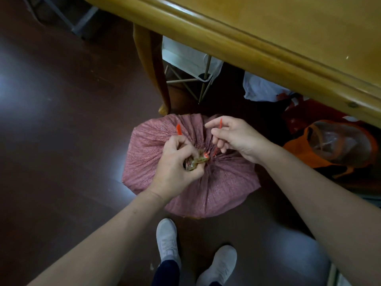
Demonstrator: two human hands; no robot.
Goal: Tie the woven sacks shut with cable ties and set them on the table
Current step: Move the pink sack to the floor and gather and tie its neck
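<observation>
Now the left hand (177, 162) squeezes the bunched neck of the pink sack (222, 182), right under it on the floor. Just beside it, the right hand (233, 137) pinches the red cable tie (178, 129). Next, I think, it needs pulling tight.

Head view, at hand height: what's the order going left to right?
Order: left hand → right hand → orange plastic bag. The pink woven sack and red cable tie run under and between both hands, so they are left out.
</observation>
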